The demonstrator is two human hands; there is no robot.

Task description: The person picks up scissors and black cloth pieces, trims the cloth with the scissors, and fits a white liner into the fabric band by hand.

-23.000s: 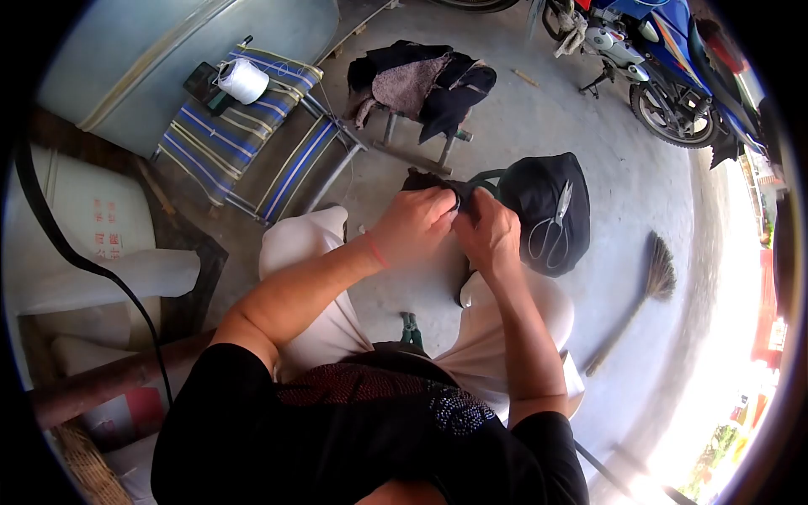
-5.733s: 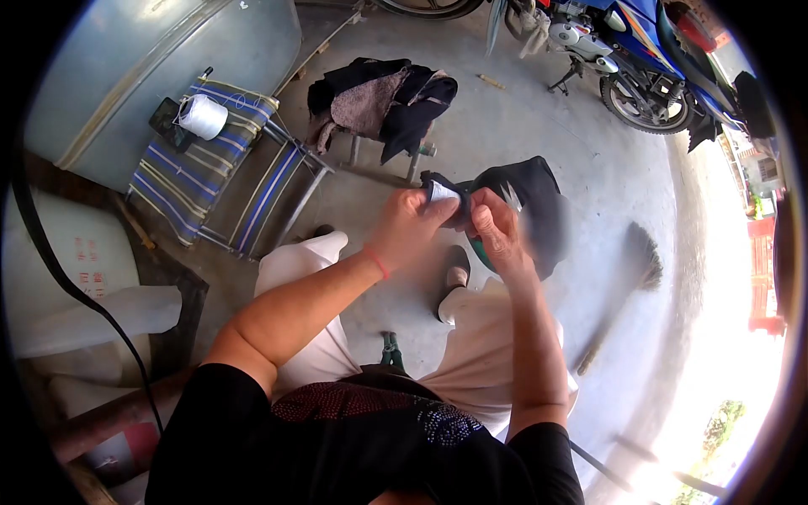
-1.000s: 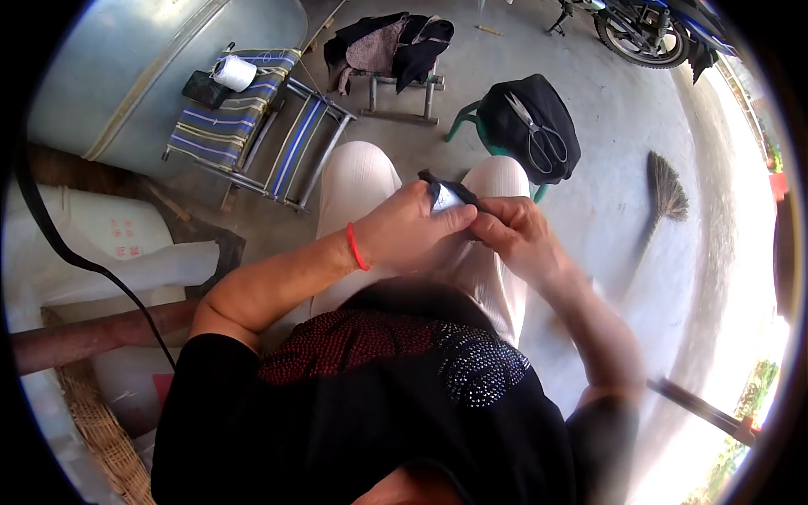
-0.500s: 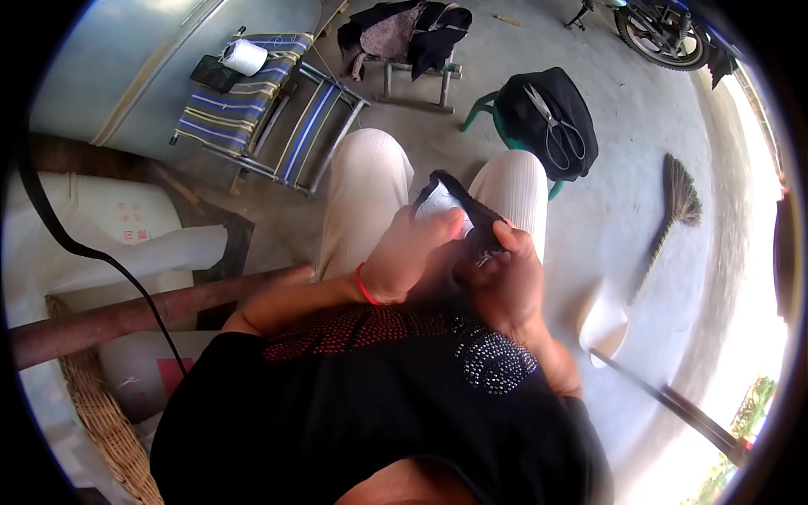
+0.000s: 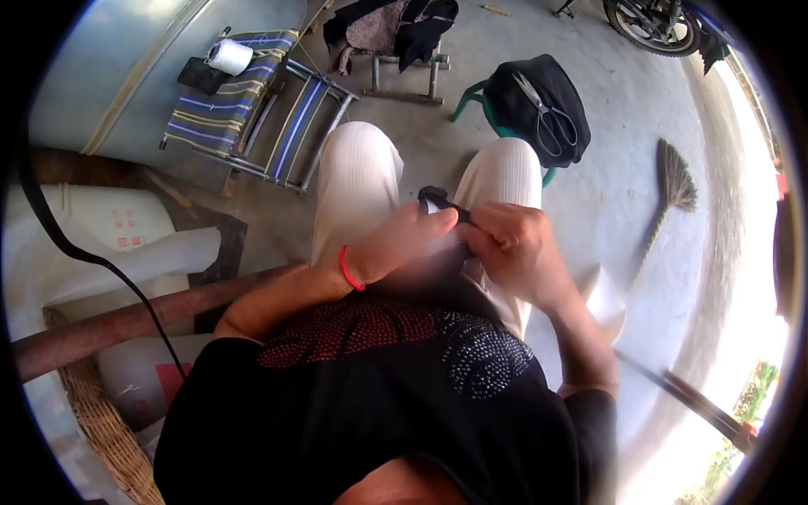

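Over my lap, a small piece of black cloth [image 5: 434, 194] with a white patch on its inner side is held between both hands. My left hand [image 5: 401, 244], with a red band at the wrist, is closed on its left part, thumb lying along the top. From the other side my right hand [image 5: 515, 246] grips it with curled fingers, knuckles up, close to the left thumb. Most of the cloth is hidden behind the fingers. Pale ribbed trousers [image 5: 360, 164] cover my knees just beyond.
Large scissors [image 5: 547, 118] lie on a black cloth bundle [image 5: 518, 93] atop a green stool [image 5: 473, 99]. A striped folding chair [image 5: 223, 105] bears a white thread cone [image 5: 230, 57]. Dark cloths [image 5: 379, 29] cover another stool. A broom [image 5: 673, 185] and white dustpan [image 5: 604, 307] are at right.
My right hand has turned knuckles-up and its forearm has swung outward. The cloth is now more covered by the fingers, with less white showing. The view has shifted slightly.
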